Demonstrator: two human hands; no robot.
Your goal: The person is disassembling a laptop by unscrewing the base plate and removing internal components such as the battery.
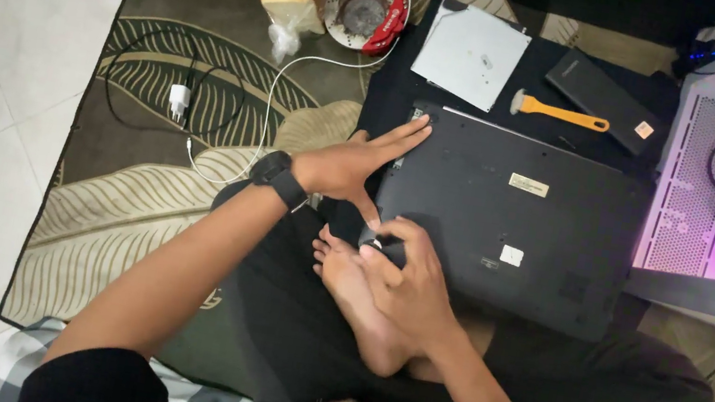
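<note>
Person seated cross-legged on a leaf-pattern rug [138, 195], bare foot [353, 291] tucked just under the near-left corner of an upturned black laptop [516, 226], which is the landmark here. Right hand [407, 281] sits at that near-left corner, fingers curled down onto the base, pinching something small and pale against the edge; too small to tell what, so the grip reads as closed-ish around a tiny item, not confirmed. Left hand [358, 168], black wristwatch [280, 177] on the wrist, lies flat and spread along the laptop's left edge, fingertips reaching its far-left corner, thumb pointing toward the right hand; open palm, holding nothing, just pressing. Laptop's long axis runs left-right across the lap, slightly tilted; it lies right of both hands, right hand nearer the worked corner. Beyond the laptop's far edge: an orange-handled pry tool [562, 114], a flat silver drive-like plate [471, 55], a slim black slab [608, 99]. Right of the laptop, a white perforated computer case [696, 178] glowing pink. Far left of the laptop, a white charger and cable [180, 98], a round dish [361, 10].
</note>
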